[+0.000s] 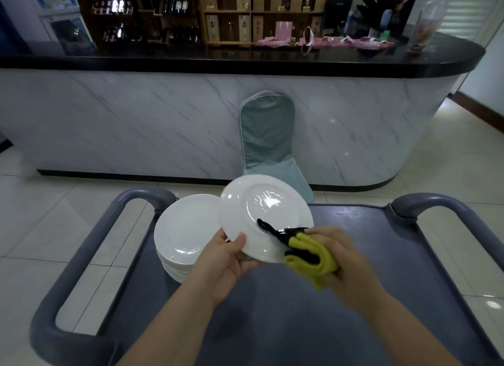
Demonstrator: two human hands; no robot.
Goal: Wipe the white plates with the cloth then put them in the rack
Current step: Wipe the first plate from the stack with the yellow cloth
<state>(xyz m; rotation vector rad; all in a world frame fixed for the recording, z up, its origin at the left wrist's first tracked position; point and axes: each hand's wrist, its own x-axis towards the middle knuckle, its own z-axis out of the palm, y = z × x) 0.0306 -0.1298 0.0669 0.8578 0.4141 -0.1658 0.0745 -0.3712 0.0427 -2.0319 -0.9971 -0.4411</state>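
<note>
1. At the far-left corner of the cart [381,273], just inside the left handle [81,256], a stack of white plates [185,229] sits on the cart top. The stack is the only load on the cart, whose top is a shallow tray with a raised rim.
2. My left hand [221,259] grasps one plate [261,210] by its near-left rim. The thumb lies over the face and the fingers are hidden behind it.
3. I hold that plate tilted up above the middle of the cart, face toward me. It overlaps the stack's right side in this view, and I cannot tell if the two touch.
4. My right hand [343,259] clutches the bunched yellow cloth [308,259], black trim showing. The hand pushes the cloth against the plate's near-right rim.
5. The plate lies straight ahead, between my two hands. The left hand carries it and the right hand works it. Being round, the plate has no long axis, and its tilt is what counts. By my judgement the wipe is under way at the near edge, and the far half of the face awaits the cloth.
6. No rack is in view, so I cannot say which way the plate must travel.
7. Beyond the cart's far edge, a green-covered chair [267,136] leans against the marbled counter [136,114].
</note>
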